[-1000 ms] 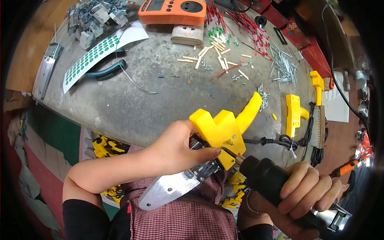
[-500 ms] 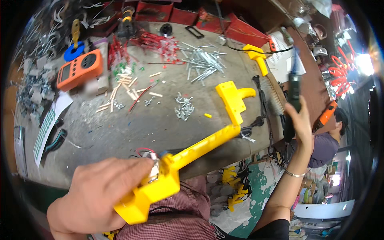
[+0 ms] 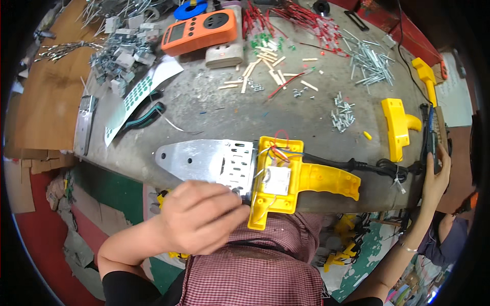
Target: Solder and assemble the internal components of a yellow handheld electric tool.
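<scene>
A pipe welder with an opened yellow half-housing [image 3: 303,176] lies along the near edge of the bench, its lower corner over my lap. Its flat, pointed metal plate [image 3: 196,157] extends left; a white block [image 3: 277,181] and thin wires sit inside the housing. My left hand [image 3: 204,217] is closed at the plate's lower edge beside the housing, its fingertips partly hidden. Far to the right, my right hand [image 3: 437,176] is closed round a dark green power screwdriver [image 3: 434,142], largely covered by the fingers. The matching yellow housing half [image 3: 395,127] lies between the welder and that hand.
Small screws [image 3: 343,113], long metal pins [image 3: 372,64] and pale sticks [image 3: 250,74] lie across the bench. An orange meter [image 3: 201,33] stands at the back. Teal-handled pliers [image 3: 145,116] and a dotted sheet [image 3: 130,107] are at left. A coiled black cord [image 3: 393,171] lies at right.
My right hand has lowered the screwdriver to the bench's right side. The welder now lies flatter across the near edge, metal plate in view, and my left hand has shifted off the housing's end. The view has turned left.
</scene>
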Tool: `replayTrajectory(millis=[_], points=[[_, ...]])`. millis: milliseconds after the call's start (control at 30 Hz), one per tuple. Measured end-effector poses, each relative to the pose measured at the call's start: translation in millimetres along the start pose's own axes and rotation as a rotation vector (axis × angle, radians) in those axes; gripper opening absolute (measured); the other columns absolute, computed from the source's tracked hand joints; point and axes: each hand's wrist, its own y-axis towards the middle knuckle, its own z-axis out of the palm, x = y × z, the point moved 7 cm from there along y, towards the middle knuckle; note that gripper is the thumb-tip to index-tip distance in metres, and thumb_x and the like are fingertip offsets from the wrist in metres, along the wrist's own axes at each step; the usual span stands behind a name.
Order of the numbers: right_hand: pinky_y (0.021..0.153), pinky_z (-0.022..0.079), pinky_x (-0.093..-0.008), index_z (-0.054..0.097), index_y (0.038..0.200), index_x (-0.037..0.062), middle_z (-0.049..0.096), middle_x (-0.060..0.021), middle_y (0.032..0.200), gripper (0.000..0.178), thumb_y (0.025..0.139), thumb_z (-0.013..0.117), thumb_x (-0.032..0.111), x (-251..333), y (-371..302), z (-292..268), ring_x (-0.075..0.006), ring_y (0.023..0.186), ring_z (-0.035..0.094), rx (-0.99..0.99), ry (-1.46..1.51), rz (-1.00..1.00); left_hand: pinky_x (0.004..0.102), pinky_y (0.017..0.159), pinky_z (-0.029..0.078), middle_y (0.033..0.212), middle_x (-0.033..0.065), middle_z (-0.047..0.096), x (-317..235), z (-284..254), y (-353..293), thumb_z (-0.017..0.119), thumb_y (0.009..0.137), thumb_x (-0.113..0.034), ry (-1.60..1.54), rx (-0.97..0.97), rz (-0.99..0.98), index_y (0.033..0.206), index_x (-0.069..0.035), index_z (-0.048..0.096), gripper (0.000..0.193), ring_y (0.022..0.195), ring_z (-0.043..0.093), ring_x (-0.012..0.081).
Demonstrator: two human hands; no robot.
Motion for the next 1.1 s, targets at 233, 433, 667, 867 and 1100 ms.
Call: replayTrajectory(millis=[233,433,667,867,1100], points=[[0.095,0.043,-0.0437,0.062,0.114,0.0049,0.058,-0.0154,0.113,0.046,0.071,0.075,0.011,250,-47,7,-0.0340,0.108,0.055,0.362,0.398,-0.468,0.0220,0.054,0.038,0.080,-0.0020,0.056,-21,18,-17,0.074,0.070,-0.018,0.098,-0.062,0.018,0.096,-0.002,0.072,0.030,0.068,0.051,0.0107],[0.078,0.045,-0.0413,0.058,0.122,0.0057,0.060,-0.0121,0.105,0.058,0.069,0.078,0.020,284,-74,28,-0.0308,0.092,0.057,0.570,0.518,-0.621,0.0194,0.045,0.034,0.069,-0.0039,0.044,-35,28,-38,0.064,0.066,-0.012,0.131,-0.005,0.052,0.100,0.000,0.073,0.038,0.057,0.043,0.0069],[0.069,0.042,-0.0388,0.058,0.122,0.0058,0.058,-0.0089,0.090,0.058,0.069,0.079,0.019,283,-82,32,-0.0286,0.079,0.055,0.605,0.563,-0.583,0.0214,0.041,0.040,0.062,-0.0026,0.043,-32,46,-46,0.060,0.066,-0.008,-0.025,0.148,-0.203,0.111,0.003,0.068,0.047,0.051,0.048,0.0069],[0.069,0.042,-0.0390,0.059,0.121,0.0064,0.057,-0.0089,0.089,0.057,0.069,0.079,0.019,281,-79,34,-0.0290,0.078,0.055,0.607,0.588,-0.549,0.0223,0.041,0.044,0.060,-0.0014,0.048,-33,38,-33,0.060,0.066,-0.008,0.078,0.177,-0.172,0.113,0.005,0.065,0.049,0.048,0.051,0.0086],[0.070,0.042,-0.0386,0.059,0.119,0.0061,0.058,-0.0093,0.089,0.053,0.072,0.077,0.023,283,-79,34,-0.0287,0.080,0.056,0.598,0.545,-0.573,0.0254,0.044,0.048,0.062,0.0036,0.058,-18,44,-34,0.068,0.078,-0.012,-0.239,0.252,-0.252,0.111,0.005,0.065,0.037,0.049,0.058,0.0133]])
